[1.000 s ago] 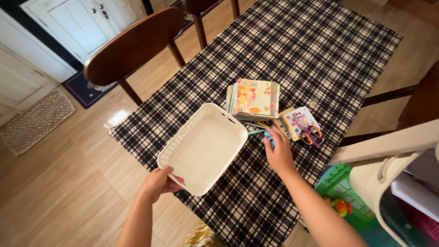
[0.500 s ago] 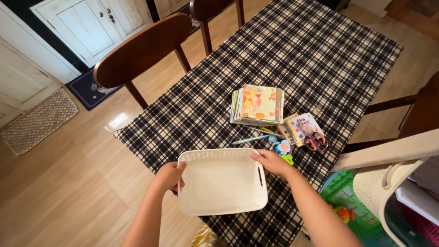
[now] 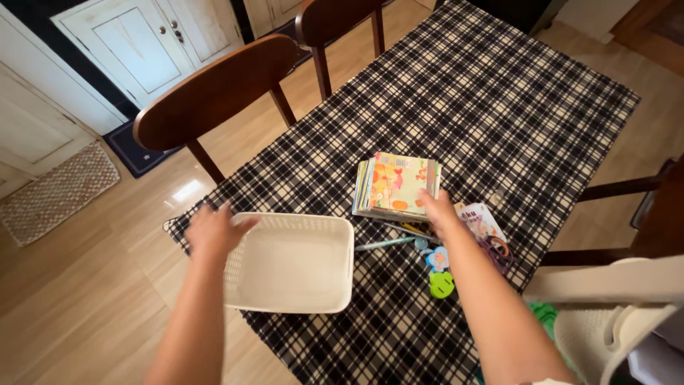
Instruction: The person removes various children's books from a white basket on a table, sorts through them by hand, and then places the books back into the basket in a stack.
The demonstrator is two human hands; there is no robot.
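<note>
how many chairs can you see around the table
3: one chair at the table's left side, a second beyond it at the top edge, a third at the right edge. Others may be out of frame.

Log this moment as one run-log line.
left hand: open, at left rim of empty white plastic basket | right hand: on stack of colourful picture books | surface: black-and-white checked tablecloth

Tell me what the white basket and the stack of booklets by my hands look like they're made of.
White basket: likely molded plastic, matte, with a perforated lattice wall. Stack of booklets: apparently printed paper or thin card, colourful slightly glossy cover, thin layered edges. Left hand touches the basket; right hand rests on the stack.
</note>
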